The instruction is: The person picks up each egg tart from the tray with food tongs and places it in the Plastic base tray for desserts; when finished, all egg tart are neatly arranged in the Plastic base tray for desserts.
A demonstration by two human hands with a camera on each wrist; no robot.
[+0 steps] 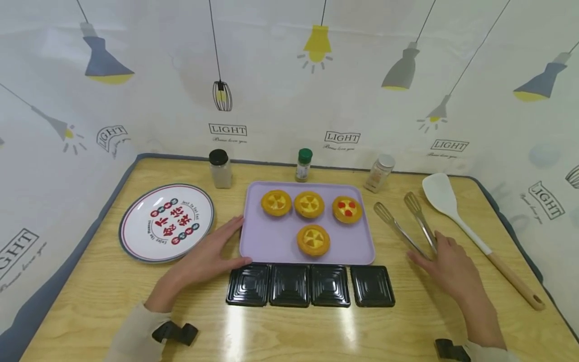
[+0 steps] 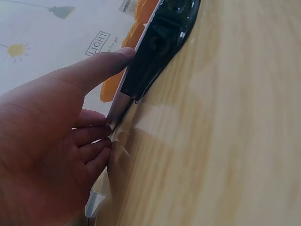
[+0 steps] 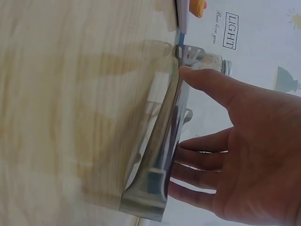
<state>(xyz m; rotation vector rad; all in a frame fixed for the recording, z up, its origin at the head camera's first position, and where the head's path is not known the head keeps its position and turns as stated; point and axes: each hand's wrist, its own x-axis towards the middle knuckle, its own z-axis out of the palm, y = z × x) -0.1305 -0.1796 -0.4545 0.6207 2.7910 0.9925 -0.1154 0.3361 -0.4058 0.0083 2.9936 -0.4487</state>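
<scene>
My left hand (image 1: 205, 256) is at the front left corner of a lilac tray (image 1: 267, 241), thumb at the front edge and extended fingers against the left side. On the tray sit several egg tarts (image 1: 313, 240), plus one with red spots (image 1: 347, 209). My right hand (image 1: 454, 269) holds metal tongs (image 1: 422, 223) near their joined end, thumb on one side and fingers on the other. The tongs' slotted tips are spread apart and point toward the back. In the right wrist view, the tongs (image 3: 146, 200) lie close over the wood.
Several black square plastic trays (image 1: 289, 285) line the lilac tray's front. A printed plate (image 1: 140, 221) stands left. Behind are a black-capped jar (image 1: 220, 171), a green-capped bottle (image 1: 303, 166) and a silver-capped shaker (image 1: 380, 173). A white spatula with wooden handle (image 1: 470, 234) lies right.
</scene>
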